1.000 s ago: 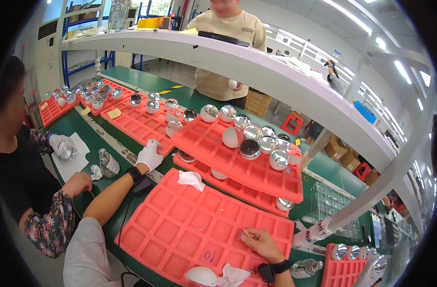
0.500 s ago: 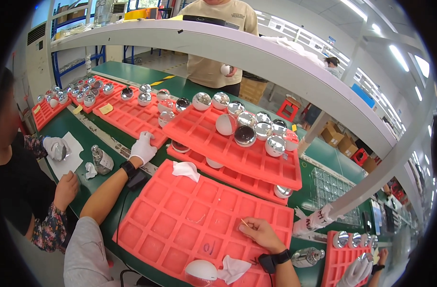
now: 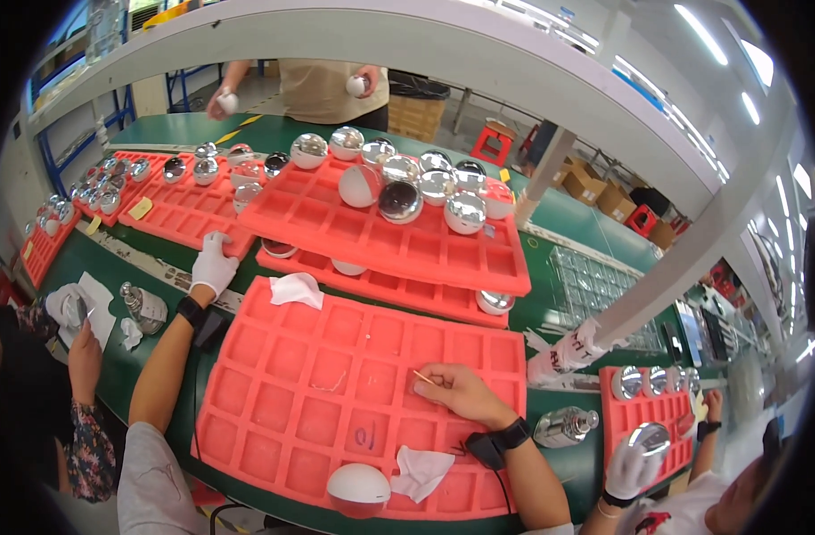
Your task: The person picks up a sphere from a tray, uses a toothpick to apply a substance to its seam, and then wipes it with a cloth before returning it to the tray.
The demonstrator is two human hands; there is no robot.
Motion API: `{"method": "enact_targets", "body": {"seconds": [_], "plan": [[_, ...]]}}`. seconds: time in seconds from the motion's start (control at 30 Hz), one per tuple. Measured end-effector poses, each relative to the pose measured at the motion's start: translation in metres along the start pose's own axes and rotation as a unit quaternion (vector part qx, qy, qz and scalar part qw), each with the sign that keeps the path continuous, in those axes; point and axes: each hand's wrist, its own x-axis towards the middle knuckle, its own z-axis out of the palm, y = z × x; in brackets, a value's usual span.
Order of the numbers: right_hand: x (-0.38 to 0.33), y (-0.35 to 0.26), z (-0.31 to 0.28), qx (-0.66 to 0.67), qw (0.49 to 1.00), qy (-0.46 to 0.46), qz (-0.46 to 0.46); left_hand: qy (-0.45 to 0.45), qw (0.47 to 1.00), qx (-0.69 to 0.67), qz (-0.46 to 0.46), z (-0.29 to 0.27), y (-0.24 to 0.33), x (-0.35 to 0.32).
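My left hand (image 3: 214, 267), in a white glove, is at the near edge of a red foam tray (image 3: 189, 214), with its fingers closed over the rim. A thin wooden stick (image 3: 422, 378) is pinched in my bare right hand (image 3: 465, 394), over the large red foam tray (image 3: 278, 364) in front of me. That tray's square pockets hold no balls in its middle; a white-topped ball (image 3: 358, 486) sits by its near edge. White cloths lie on it, one (image 3: 298, 291) at the far left corner, another (image 3: 422, 473) near the front.
Stacked red trays (image 3: 479, 254) with mirrored balls (image 3: 400, 202) stand beyond. Metal-topped bottles stand left (image 3: 143, 308) and right (image 3: 566, 427). A post (image 3: 643, 308) rises at right. Co-workers' hands work on both sides; a person (image 3: 331, 94) opposite holds two white balls.
The view has shifted, so the bench appears higher and further left. Both my hands keep nearly the same places on the trays. The person opposite now shows both hands with balls.
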Motion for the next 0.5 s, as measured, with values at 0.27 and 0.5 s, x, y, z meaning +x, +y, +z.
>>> {"method": "enact_targets", "body": {"seconds": [0.27,0.5], "plan": [[0.000,0.005,0.001,0.043,0.999,-0.006,-0.019,0.006,0.999,0.016,0.043,0.012,-0.018,0.007],[0.010,0.011,-0.005,-0.070,0.989,0.001,-0.129,-0.004,0.997,0.001,0.081,0.038,-0.109,0.046]]}}
